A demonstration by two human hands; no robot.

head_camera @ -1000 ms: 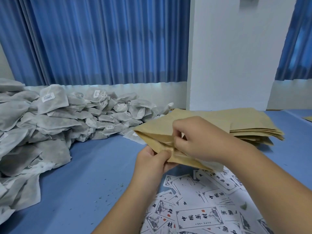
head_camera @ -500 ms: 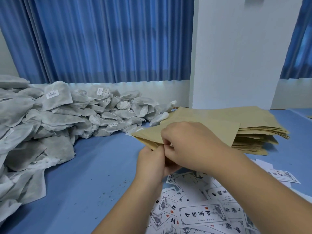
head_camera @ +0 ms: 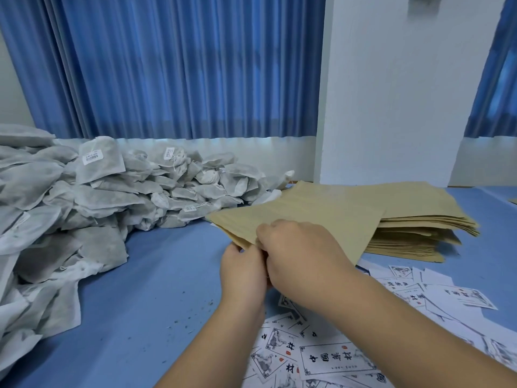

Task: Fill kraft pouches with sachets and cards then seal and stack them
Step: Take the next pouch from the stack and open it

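Note:
Both hands hold one kraft pouch (head_camera: 307, 219) above the blue table, its near edge towards me. My left hand (head_camera: 242, 271) grips that edge from below. My right hand (head_camera: 299, 256) pinches the same edge from above, fingers curled over it and hiding the opening. Behind it on the right lies a flat stack of kraft pouches (head_camera: 419, 225). A big heap of grey-white sachets (head_camera: 112, 197) fills the left side. Printed cards (head_camera: 335, 359) are scattered on the table under my forearms.
The blue table (head_camera: 154, 289) carries small dark crumbs in front of the sachet heap. Blue curtains (head_camera: 181, 65) and a white pillar (head_camera: 391, 93) stand behind the table. More cards (head_camera: 453, 292) lie at the right.
The pouch has flattened and dropped lower towards the stack. Both hands have drawn closer together on its near edge.

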